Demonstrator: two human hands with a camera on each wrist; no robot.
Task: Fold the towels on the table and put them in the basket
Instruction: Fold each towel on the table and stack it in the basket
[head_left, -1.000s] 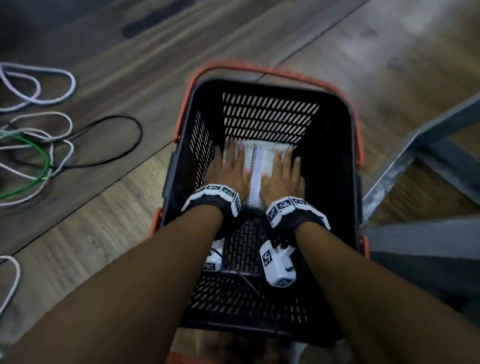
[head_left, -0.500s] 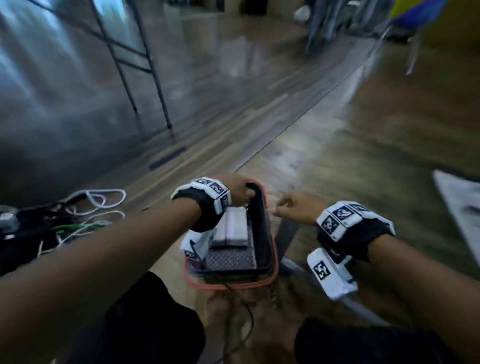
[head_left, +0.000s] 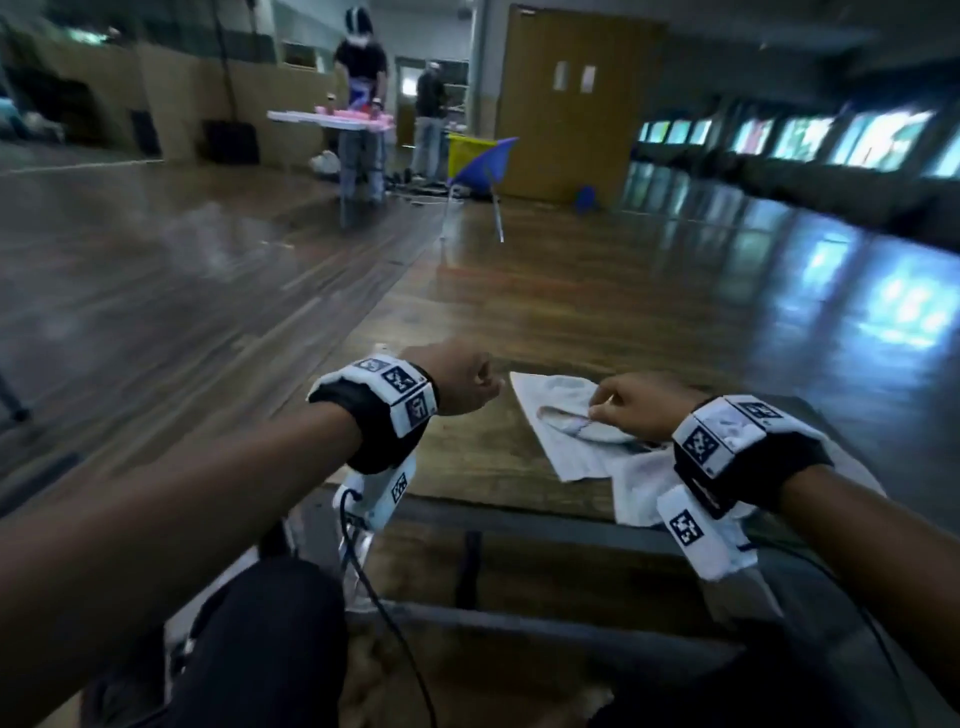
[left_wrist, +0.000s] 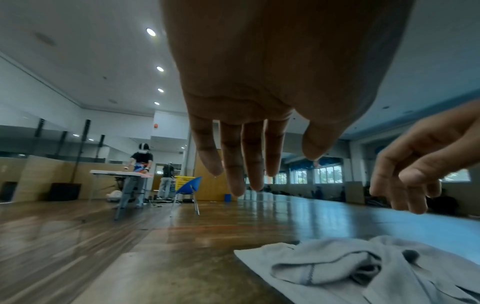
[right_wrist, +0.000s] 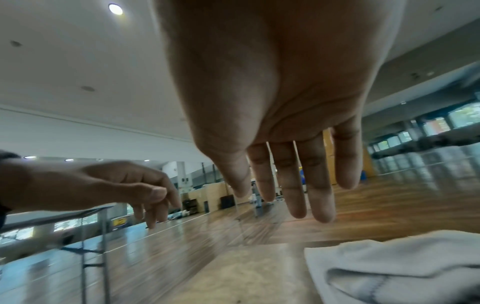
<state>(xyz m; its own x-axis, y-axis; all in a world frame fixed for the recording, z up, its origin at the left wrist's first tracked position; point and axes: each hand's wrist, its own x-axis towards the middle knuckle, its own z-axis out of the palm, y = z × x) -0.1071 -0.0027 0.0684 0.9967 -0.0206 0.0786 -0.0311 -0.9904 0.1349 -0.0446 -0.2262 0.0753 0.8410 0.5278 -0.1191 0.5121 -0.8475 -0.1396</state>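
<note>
Towel (head_left: 582, 436) crumpled, unfolded on brown worktop (head_left: 467, 467); folding not begun, basket out of view. Left hand (head_left: 460, 384) hovers just left of towel, fingers loose, empty. Right hand (head_left: 641, 408) above towel, fingers relaxed, gripping nothing. Beyond towel: glossy wood floor (head_left: 208, 270), blue chair (head_left: 480, 166), two people at far table (head_left: 332, 117).

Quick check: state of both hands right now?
Left hand: open, fingers relaxed, holding nothing, above the table.
Right hand: open, fingers extended, holding nothing, above the crumpled towel.
</note>
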